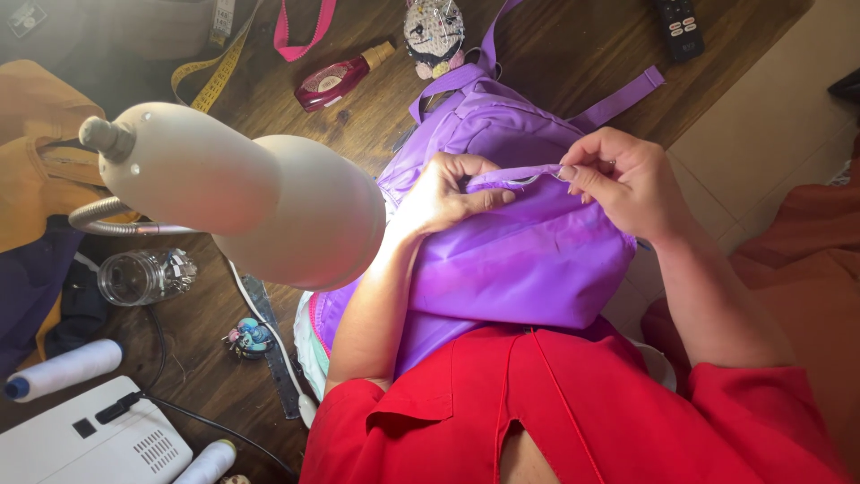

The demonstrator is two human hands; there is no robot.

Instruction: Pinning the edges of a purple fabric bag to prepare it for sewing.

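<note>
A purple backpack [528, 260] lies on the dark wooden table edge and across my lap. My left hand [443, 193] pinches a folded purple edge of the backpack near its zipper opening. My right hand [627, 179] grips the same purple edge a little to the right, its fingertips closed on the fabric or a small piece at the seam. What exactly sits between the right fingertips is too small to tell. Purple straps [618, 103] spread out beyond the hands.
A beige desk lamp [260, 193] hangs over the table at left. Behind it lie a yellow tape measure [215, 81], a red bottle [336, 79] and a cat-shaped pincushion [434, 34]. A glass jar [143, 276], white thread spools [67, 367] and a white sewing machine [90, 439] sit at lower left.
</note>
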